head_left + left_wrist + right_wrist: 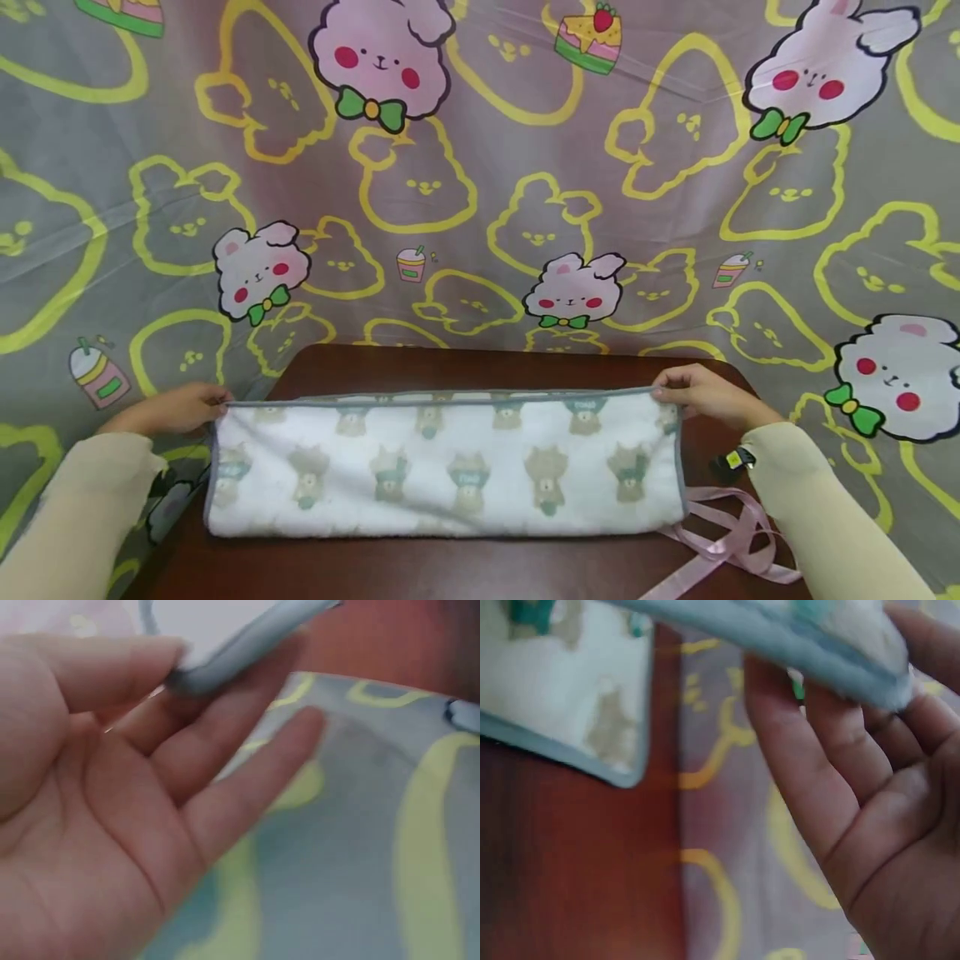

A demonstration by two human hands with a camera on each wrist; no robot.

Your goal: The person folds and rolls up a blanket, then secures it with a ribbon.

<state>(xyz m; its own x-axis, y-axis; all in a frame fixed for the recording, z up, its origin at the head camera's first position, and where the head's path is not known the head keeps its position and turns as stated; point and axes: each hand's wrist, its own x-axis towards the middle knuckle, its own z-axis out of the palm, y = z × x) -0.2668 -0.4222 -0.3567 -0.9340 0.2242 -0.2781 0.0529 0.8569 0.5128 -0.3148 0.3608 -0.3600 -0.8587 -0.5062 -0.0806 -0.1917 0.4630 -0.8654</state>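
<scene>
Each hand, left hand [176, 408] and right hand [697, 392], pinches a towel [450, 467] corner lightly in its grip, so one corner might slip and the fold go crooked.

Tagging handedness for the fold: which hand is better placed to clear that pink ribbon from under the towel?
Right, probably. The pink ribbon lies off the towel at its right end, below the right hand. The left hand pinches the far corner, a towel-length away.

Head overview, 2 close wrist views
</scene>
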